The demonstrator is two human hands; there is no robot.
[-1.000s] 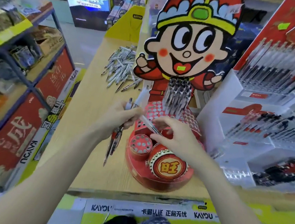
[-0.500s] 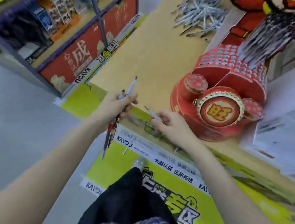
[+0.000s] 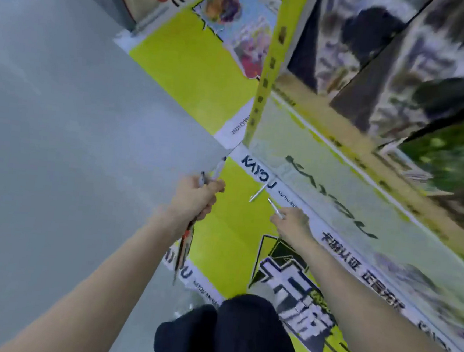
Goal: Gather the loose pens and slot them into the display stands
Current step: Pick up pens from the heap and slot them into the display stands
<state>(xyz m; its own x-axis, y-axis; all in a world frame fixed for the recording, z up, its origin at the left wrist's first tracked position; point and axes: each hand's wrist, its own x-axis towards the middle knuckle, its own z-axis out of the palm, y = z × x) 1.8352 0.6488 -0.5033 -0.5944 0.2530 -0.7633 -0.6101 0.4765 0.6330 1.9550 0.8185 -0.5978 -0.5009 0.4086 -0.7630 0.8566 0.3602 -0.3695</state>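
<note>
a: while the camera tilts steeply down toward the floor, what does the left hand [image 3: 199, 198] hold?

b: it is curled tight around a bundle of pens [image 3: 189, 236]. pale ends stick up past the thumb, and red and dark barrels hang down below the wrist.

a: and the right hand [image 3: 291, 221]?

b: it pinches a single pale pen [image 3: 275, 207] between its fingertips, the pen angling up and to the left from the fingers.

a: is there another pen close by?

b: yes, a loose white pen [image 3: 258, 194] lies on the yellow floor mat [image 3: 231, 232], just beside the tip of the pinched one, right at the white strip printed "kayou". whether the two touch, i cannot tell.

a: where are the hands relative to the stand?

b: both hang low, over the mat in front of the yellow display base [image 3: 336, 190], whose face is blurred. the desk top and the display stands are out of view.

a: anything else down there?

b: grey floor [image 3: 60, 132] spreads to the left, a dark trouser knee [image 3: 242, 334] shows at the bottom, and smeared shelving fills the upper right, too blurred to read.
</note>
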